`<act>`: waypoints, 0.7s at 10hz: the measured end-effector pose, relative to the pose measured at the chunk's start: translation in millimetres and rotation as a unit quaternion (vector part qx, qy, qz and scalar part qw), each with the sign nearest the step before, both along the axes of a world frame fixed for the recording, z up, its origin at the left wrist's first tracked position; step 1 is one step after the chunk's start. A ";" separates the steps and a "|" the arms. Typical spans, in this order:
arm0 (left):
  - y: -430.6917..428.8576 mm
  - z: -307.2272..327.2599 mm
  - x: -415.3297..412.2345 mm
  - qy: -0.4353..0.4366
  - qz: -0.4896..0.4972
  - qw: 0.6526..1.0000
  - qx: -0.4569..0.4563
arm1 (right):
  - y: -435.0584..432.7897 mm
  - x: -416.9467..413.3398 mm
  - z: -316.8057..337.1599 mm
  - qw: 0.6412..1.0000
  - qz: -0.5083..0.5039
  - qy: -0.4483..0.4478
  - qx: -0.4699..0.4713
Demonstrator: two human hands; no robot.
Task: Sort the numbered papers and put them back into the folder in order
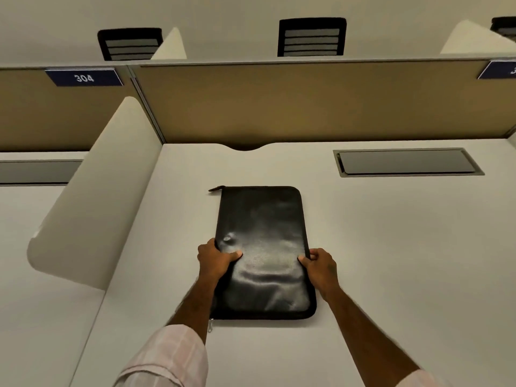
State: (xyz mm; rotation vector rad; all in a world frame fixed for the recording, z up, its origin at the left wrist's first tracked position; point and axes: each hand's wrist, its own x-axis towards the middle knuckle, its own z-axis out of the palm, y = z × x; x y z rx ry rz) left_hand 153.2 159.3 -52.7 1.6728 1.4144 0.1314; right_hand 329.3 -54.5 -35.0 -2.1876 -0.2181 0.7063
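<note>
Now both hands, left hand (215, 259) and right hand (321, 265), clasp their fingers on the side edges of the closed black folder (262, 247) at centre frame, flat on the worktop (391, 247).

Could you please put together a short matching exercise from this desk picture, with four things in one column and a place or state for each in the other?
Things:
1. black folder
2. left hand
3. right hand
4. blue sign 304

Places or states:
A. on the partition of the neighbouring booth, far left
B. gripping the folder's left edge
C. lying flat and closed on the white desk
D. gripping the folder's right edge

Pairs: 1-C, 2-B, 3-D, 4-A
</note>
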 end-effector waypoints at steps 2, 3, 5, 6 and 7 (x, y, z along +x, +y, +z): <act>-15.3 31.8 5.8 0.061 -0.033 0.997 0.044 | 5.4 0.9 -0.2 0.999 0.014 -0.019 -0.029; -20.8 41.9 7.1 0.093 -0.055 0.992 0.058 | 5.2 3.3 0.9 0.998 0.039 -0.026 -0.049; -19.3 49.5 9.0 0.140 -0.103 0.981 0.080 | 0.5 13.3 18.0 0.987 0.118 -0.044 -0.098; -30.9 60.1 19.9 0.135 -0.165 0.964 0.156 | -4.5 19.3 33.5 0.977 0.148 -0.110 -0.109; -47.9 72.0 35.3 0.125 -0.240 0.933 0.236 | -13.4 24.5 49.2 0.952 0.190 -0.200 -0.135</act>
